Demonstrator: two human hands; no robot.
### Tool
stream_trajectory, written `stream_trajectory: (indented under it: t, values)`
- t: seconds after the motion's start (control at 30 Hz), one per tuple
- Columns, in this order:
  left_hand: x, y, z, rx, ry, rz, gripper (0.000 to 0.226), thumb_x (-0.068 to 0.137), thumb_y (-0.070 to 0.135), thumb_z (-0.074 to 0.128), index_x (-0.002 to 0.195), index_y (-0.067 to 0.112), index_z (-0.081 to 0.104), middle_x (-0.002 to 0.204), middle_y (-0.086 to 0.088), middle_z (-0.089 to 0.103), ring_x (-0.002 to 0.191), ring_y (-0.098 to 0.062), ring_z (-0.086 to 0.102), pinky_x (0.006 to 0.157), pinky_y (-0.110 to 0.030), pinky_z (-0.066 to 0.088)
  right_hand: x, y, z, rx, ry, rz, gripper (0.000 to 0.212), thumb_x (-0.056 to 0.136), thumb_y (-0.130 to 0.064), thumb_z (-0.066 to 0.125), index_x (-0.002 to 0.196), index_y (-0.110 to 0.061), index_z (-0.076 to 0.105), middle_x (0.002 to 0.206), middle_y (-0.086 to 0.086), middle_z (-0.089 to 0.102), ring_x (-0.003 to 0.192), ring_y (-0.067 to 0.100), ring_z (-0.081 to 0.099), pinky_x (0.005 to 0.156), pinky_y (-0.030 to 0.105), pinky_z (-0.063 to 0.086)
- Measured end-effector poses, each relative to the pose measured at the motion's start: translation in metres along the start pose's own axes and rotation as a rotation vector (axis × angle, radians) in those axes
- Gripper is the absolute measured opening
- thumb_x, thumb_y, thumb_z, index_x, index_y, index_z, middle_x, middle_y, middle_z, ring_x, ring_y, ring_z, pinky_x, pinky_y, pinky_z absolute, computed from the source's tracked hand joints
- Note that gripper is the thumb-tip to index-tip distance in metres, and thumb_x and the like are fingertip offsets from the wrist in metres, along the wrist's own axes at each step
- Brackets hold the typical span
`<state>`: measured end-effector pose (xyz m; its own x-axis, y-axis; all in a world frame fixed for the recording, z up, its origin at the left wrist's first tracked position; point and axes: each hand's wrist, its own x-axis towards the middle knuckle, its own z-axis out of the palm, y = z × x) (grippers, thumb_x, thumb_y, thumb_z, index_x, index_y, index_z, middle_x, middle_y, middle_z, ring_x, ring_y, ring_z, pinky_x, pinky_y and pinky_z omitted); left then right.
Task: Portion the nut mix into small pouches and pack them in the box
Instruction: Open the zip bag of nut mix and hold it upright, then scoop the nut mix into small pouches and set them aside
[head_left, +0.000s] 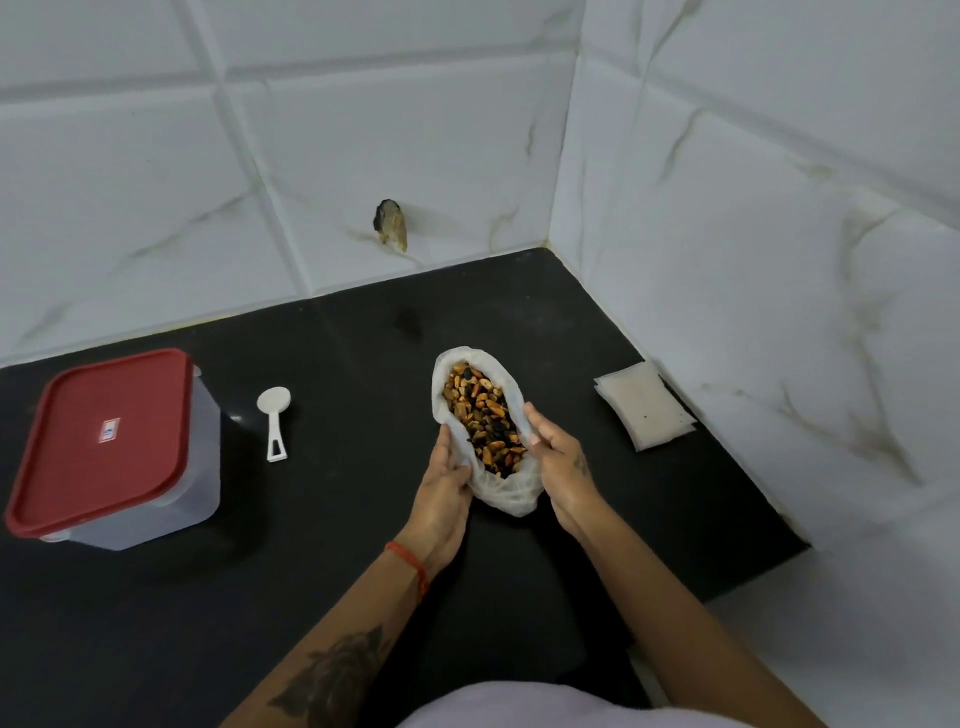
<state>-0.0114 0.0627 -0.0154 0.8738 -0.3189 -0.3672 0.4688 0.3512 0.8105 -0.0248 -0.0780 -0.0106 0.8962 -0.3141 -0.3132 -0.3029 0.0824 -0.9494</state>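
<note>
Head view, looking down at a corner of a black surface bounded by white marble-patterned wall tiles.

Item 1: bag, thin white plastic, lying on the surface near the middle, its mouth spread wide. Contents: nut mix, brown, orange and dark pieces, filling the opening.

Item 2: left hand, at the bag's left edge, fingers curled onto the plastic rim and gripping it. A red thread band circles the wrist; a dark tattoo marks the forearm.

Item 3: right hand, at the bag's right edge, thumb and fingers pinching the plastic rim. Both hands hold the mouth of the bag apart.

Item 4: box, clear plastic with a red lid closed on top and a small label at the lid's centre. It stands at the left of the surface, well apart from the bag.

Item 5: scoop, white plastic, lying flat between the box and the bag, bowl end toward the wall, handle toward the person.

Item 6: pouches, a small flat stack of pale translucent ones, lying at the right near the side wall, apart from the bag.

Item 7: a dark, rough patch on the back wall tile, just above the surface's far edge.

Item 8: a pale garment at the bottom edge of the frame.
</note>
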Motion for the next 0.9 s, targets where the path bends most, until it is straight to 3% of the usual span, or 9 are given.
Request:
stream_trajectory:
  t: [0.1, 0.27, 0.57, 0.73, 0.8, 0.9]
  values:
    - [0.005, -0.011, 0.02, 0.025, -0.034, -0.01, 0.06, 0.098, -0.005, 0.031, 0.15, 0.022, 0.02, 0.14, 0.003, 0.047, 0.128, -0.016, 0.047, 0.112, -0.037, 0.034, 0.003, -0.003, -0.023, 0.003, 0.037, 0.007, 0.041, 0.099, -0.006, 0.041, 0.138, -0.016, 0.046, 0.146, -0.001, 0.044, 0.133, 0.011, 0.04, 0.112, 0.03, 0.032]
    - [0.009, -0.025, 0.047, 0.037, -0.065, -0.012, 0.061, 0.098, -0.003, 0.033, 0.151, 0.022, 0.019, 0.148, -0.001, 0.041, 0.132, -0.015, 0.044, 0.111, -0.034, 0.035, 0.007, -0.003, -0.051, -0.019, 0.099, 0.003, 0.04, 0.1, -0.005, 0.04, 0.137, -0.016, 0.048, 0.144, -0.002, 0.045, 0.13, 0.009, 0.041, 0.11, 0.026, 0.034]
    - [0.015, -0.041, 0.061, 0.17, -0.023, 0.029, 0.063, 0.099, -0.001, 0.034, 0.152, 0.026, 0.012, 0.154, 0.001, 0.031, 0.137, -0.014, 0.037, 0.116, -0.04, 0.028, 0.009, 0.003, -0.065, -0.034, 0.102, -0.021, 0.04, 0.1, -0.009, 0.038, 0.137, -0.02, 0.048, 0.145, -0.003, 0.044, 0.129, 0.006, 0.04, 0.113, 0.031, 0.033]
    - [0.018, -0.045, 0.061, 0.257, 0.072, 0.118, 0.065, 0.091, 0.005, 0.044, 0.149, 0.03, 0.026, 0.15, 0.002, 0.038, 0.135, -0.014, 0.04, 0.113, -0.044, 0.033, 0.002, -0.003, -0.068, -0.093, 0.103, -0.057, 0.038, 0.099, -0.014, 0.041, 0.136, -0.02, 0.05, 0.143, -0.004, 0.046, 0.12, -0.001, 0.038, 0.105, 0.02, 0.031]
    - [0.014, -0.043, 0.066, 0.313, 0.182, 0.153, 0.062, 0.09, 0.011, 0.048, 0.145, 0.031, 0.033, 0.146, 0.004, 0.043, 0.132, -0.013, 0.043, 0.111, -0.045, 0.037, 0.0, -0.011, -0.072, -0.125, 0.099, -0.079, 0.037, 0.099, -0.019, 0.044, 0.135, -0.02, 0.051, 0.141, -0.004, 0.049, 0.117, -0.002, 0.04, 0.101, 0.019, 0.033]
    - [0.001, -0.035, 0.08, 0.566, 0.368, 0.291, 0.055, 0.094, 0.017, 0.052, 0.145, 0.026, 0.033, 0.155, 0.003, 0.027, 0.142, -0.014, 0.027, 0.116, -0.039, 0.026, -0.002, -0.025, -0.079, -0.178, 0.09, -0.147, 0.038, 0.097, -0.024, 0.049, 0.135, -0.02, 0.051, 0.136, -0.005, 0.054, 0.113, -0.003, 0.046, 0.096, 0.015, 0.036]
